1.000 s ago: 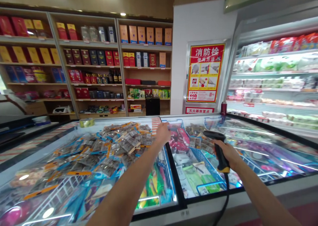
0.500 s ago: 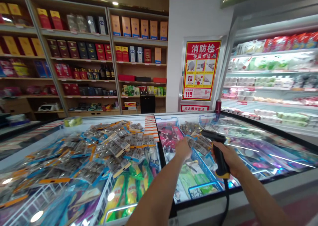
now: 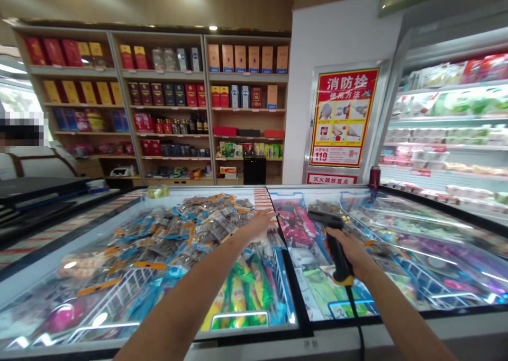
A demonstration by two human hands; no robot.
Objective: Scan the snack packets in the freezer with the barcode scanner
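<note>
My right hand (image 3: pixel 351 250) is wrapped round the grip of a black and yellow barcode scanner (image 3: pixel 338 252), which points left over the right half of the chest freezer. A dark cable drops from its handle. My left hand (image 3: pixel 262 224) reaches over the freezer's left half with its fingers stretched out towards the dark centre rail. It holds nothing that I can see. Just beneath and left of it, many small clear packets of brown food with orange and blue edges (image 3: pixel 222 220) lie heaped on the glass. Whether its fingers touch any is unclear.
Below the glass are yellow-green bags (image 3: pixel 240 292) in wire baskets and pink packages (image 3: pixel 296 226). A roll of tape (image 3: pixel 157 191) and a dark red can (image 3: pixel 374 177) stand on the far rim. Boxed bottles line the shelves (image 3: pixel 170 112) behind. A person (image 3: pixel 29 157) is at far left.
My left hand has moved left, from the freezer's right half across the centre rail, and its fingers have extended. The view has turned left, bringing a person into sight. The scanner stays in my right hand.
</note>
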